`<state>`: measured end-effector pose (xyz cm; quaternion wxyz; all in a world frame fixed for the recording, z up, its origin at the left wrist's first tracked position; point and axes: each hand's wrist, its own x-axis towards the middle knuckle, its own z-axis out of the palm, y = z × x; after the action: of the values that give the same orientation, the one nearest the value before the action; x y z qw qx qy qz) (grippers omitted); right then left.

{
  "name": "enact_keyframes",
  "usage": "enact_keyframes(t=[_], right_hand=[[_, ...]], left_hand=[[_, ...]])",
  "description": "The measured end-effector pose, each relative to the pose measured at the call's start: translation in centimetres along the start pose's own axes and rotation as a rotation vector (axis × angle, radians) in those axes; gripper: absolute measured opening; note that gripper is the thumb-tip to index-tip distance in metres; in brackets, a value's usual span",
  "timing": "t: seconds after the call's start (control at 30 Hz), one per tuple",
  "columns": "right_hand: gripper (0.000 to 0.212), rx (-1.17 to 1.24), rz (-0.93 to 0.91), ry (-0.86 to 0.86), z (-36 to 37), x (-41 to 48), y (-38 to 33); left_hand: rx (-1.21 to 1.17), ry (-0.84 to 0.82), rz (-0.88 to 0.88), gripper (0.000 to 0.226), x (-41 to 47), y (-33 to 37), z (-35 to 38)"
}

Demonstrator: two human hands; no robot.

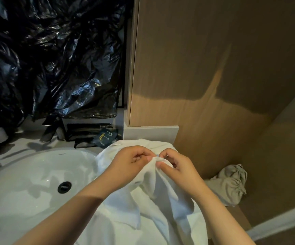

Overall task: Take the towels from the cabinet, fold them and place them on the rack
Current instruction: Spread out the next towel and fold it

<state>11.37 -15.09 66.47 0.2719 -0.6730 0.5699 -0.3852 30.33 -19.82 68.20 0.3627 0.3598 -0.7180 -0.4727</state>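
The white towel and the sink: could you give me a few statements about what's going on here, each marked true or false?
1. Both hands pinch the white towel at one spot: left hand, right hand. True.
2. The towel is neatly folded. False: it hangs bunched and loose.
3. The sink lies left of the towel. True.
4. The sink is full of water. False: its basin looks empty, with the drain showing.
5. A grey cloth bag lies to the right. True.

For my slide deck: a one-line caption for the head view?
Both hands, left hand and right hand, pinch a white towel beside the sink.
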Motion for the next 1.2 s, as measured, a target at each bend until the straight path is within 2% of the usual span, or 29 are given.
enact_keyframes(t=[0.1, 0.23, 0.37, 0.5, 0.6, 0.73, 0.87, 1.0, 1.07, 1.13, 1.2], right_hand=[[0.009, -0.031, -0.010, 0.049, -0.6, 0.0, 0.3], [0.013, 0.031, 0.001, 0.240, -2.6, -0.1, 0.7], [0.015, 0.091, 0.033, 0.359, -4.3, 0.4, 0.9], [0.014, 0.119, 0.075, 0.359, -4.6, 1.0, 0.6], [0.015, 0.120, 0.084, 0.354, -4.3, 1.2, 0.4], [0.014, 0.120, 0.072, 0.342, -3.9, 1.1, 0.0], [0.016, 0.119, 0.033, 0.350, -4.1, 0.9, 0.0], [0.009, 0.118, 0.083, 0.403, -4.5, 0.7, 0.6], [0.024, 0.146, 0.111, 0.364, -4.6, 0.4, 0.7], [0.043, 0.161, 0.079, 0.253, -4.3, 0.1, 0.7], [0.052, 0.141, 0.018, 0.119, -3.7, -0.2, 0.6]], left_hand=[[0.026, 0.053, -0.040, 0.018, -0.7, 0.2, 0.2], [0.231, 0.142, -0.106, 0.017, -2.5, -1.0, 0.2], [0.529, 0.332, -0.155, 0.020, -3.7, -2.8, 0.7], [0.500, 0.429, -0.216, 0.029, -3.5, -3.2, 2.1], [0.456, 0.390, -0.209, 0.027, -3.7, -3.7, 4.1], [0.516, 0.290, -0.234, 0.045, -3.4, -4.7, 6.9], [0.498, 0.401, -0.163, 0.015, -2.6, -4.7, 7.1], [0.317, 0.297, -0.087, 0.036, -2.9, -4.2, 5.0], [0.216, 0.303, -0.069, 0.040, -2.9, -3.1, 4.2], [0.141, 0.322, -0.076, 0.043, -2.6, -1.9, 3.8], [0.161, 0.313, -0.096, 0.044, -2.0, -1.0, 3.3]])
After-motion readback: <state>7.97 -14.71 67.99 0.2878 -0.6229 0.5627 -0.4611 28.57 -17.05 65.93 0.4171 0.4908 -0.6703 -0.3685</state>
